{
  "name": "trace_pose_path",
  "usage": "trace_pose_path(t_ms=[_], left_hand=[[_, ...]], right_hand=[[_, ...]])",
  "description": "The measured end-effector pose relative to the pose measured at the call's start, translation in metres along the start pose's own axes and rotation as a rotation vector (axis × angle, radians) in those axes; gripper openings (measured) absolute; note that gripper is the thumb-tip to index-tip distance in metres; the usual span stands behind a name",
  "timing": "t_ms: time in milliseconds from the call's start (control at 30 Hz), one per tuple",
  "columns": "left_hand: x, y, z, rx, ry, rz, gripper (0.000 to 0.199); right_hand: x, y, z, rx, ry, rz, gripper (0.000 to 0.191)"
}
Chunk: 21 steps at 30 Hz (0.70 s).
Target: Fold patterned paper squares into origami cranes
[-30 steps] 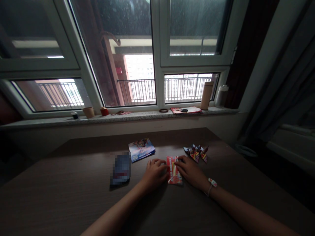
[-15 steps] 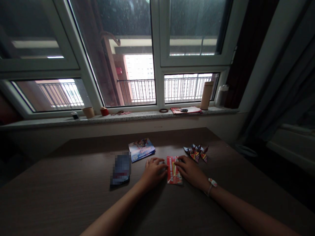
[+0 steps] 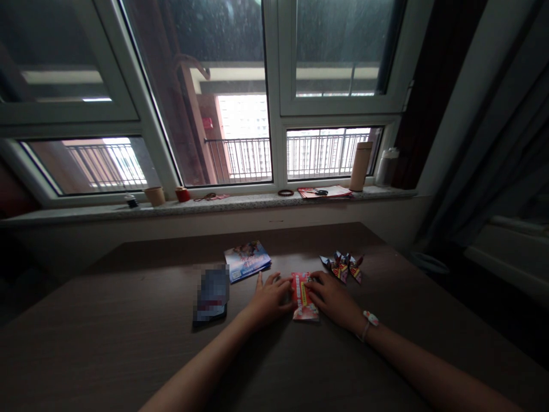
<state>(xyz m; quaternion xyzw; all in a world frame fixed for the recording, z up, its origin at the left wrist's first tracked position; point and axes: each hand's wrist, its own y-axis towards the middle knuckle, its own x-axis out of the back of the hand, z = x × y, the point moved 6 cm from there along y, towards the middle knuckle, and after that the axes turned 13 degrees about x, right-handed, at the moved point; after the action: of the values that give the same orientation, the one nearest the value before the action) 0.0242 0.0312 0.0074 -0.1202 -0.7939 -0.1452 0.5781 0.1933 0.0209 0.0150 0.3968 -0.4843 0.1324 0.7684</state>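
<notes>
A red printed paper (image 3: 302,297) lies on the dark wooden table (image 3: 128,297) between my two hands. My left hand (image 3: 271,298) rests at its left edge with the fingers spread and bent. On the right edge of the paper lie the fingertips of my right hand (image 3: 332,296), apart and slightly curled. Beyond my left hand is a stack of blue printed sheets (image 3: 247,260). Folded paper pieces (image 3: 344,266) with pointed tips stand past my right hand.
A dark, blurred-out flat object (image 3: 211,297) lies left of my left hand. Along the windowsill (image 3: 253,201) stand a paper cup (image 3: 155,196), a red spool (image 3: 182,194), scissors (image 3: 321,193) on red papers, a tan bottle (image 3: 361,166) and a clear bottle (image 3: 387,167).
My left hand has shifted a little, its fingers lifting and spreading more. The red paper shows slightly more of its left side. My right hand has hardly moved.
</notes>
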Motion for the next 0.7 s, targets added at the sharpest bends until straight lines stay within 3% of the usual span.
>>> trace_pose_path(t_ms=[233, 700], left_hand=[[0.002, 0.002, 0.002, -0.003, 0.005, 0.032, 0.052], [0.005, 0.0, 0.005, 0.064, -0.008, 0.05, 0.047]], right_hand=[[-0.001, -0.001, -0.002, 0.003, 0.008, 0.051, 0.028], [-0.004, -0.007, -0.013, 0.026, 0.043, 0.177, 0.041]])
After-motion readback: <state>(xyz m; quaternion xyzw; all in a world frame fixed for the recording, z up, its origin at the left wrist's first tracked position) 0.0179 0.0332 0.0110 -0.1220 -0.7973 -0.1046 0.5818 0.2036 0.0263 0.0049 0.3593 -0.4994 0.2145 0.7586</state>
